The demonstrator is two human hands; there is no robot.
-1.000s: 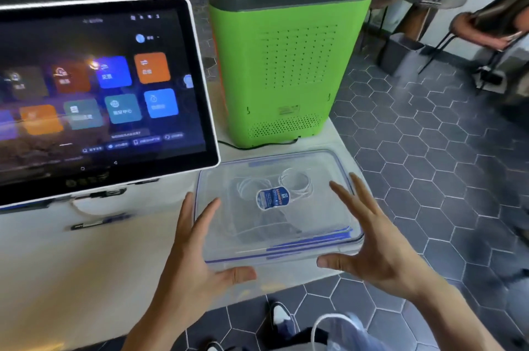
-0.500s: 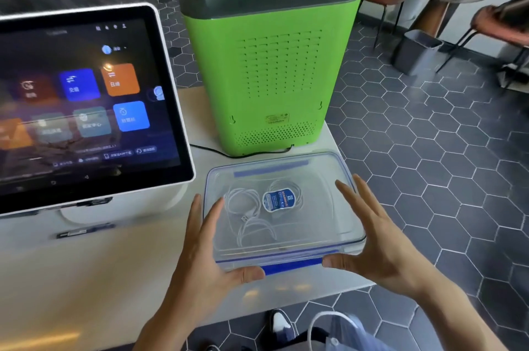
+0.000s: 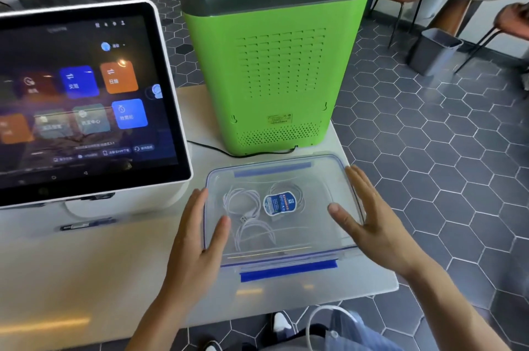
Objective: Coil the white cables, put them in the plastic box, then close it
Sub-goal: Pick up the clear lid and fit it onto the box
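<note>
A clear plastic box (image 3: 312, 179) with blue clasps sits near the table's right front corner, its transparent lid on top. Through the lid I see coiled white cables (image 3: 243, 207) lying inside, beside a blue oval label (image 3: 279, 203). My left hand (image 3: 200, 239) lies flat on the lid's left edge, thumb over the lid. My right hand (image 3: 369, 222) rests on the right edge, fingers spread, thumb on the lid. The front blue clasp (image 3: 286, 269) sticks out toward me.
A large tablet screen (image 3: 86, 98) on a white stand fills the left. A green boxy machine (image 3: 274, 70) stands right behind the box, its black cord (image 3: 229, 151) on the white table (image 3: 86, 264). The table edge is just right of the box.
Both hands have moved inward onto the lid, thumbs now on top of it. The view has shifted closer and left; the box has stayed in place.
</note>
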